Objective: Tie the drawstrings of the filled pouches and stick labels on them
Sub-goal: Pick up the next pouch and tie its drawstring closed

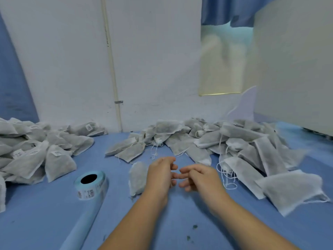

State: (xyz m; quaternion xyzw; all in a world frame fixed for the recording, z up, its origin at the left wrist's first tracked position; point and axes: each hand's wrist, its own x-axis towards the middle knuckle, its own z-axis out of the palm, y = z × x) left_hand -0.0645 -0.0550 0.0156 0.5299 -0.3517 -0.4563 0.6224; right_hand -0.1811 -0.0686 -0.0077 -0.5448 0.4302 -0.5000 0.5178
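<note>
Blue table top (180, 222), seen from above the hands.

Surroundings:
- Left side: heap of labelled pouches (36, 152), white stickers facing up on several.
- Far and right: larger heap of unlabelled pouches (234, 147), loose white drawstrings (227, 177) trailing out of it toward the near side.
- Near left: label roll (91, 184), core hole facing up. A blue backing strip (81, 224) runs from it to the near edge.
- Dark crumbs (194, 226) sit on the table between the forearms.
- Behind: white wall with a vertical pipe (112, 69), a frosted window (221, 65), and a pale panel (297, 69) on the right.

Task item: single filled pouch (137, 177) lying flat on the table, centre, between the label roll and the hands, apart from both heaps. Its long axis runs near to far. Its right edge is hidden behind the left hand (160, 175). I cannot tell which end is the mouth.

Hands: left hand just right of the pouch, the right hand (200, 177) beside it. Fingers of both are loosely curled, with the fingertips facing and almost meeting. The picture is blurred, and whether they pinch a string I cannot tell.
</note>
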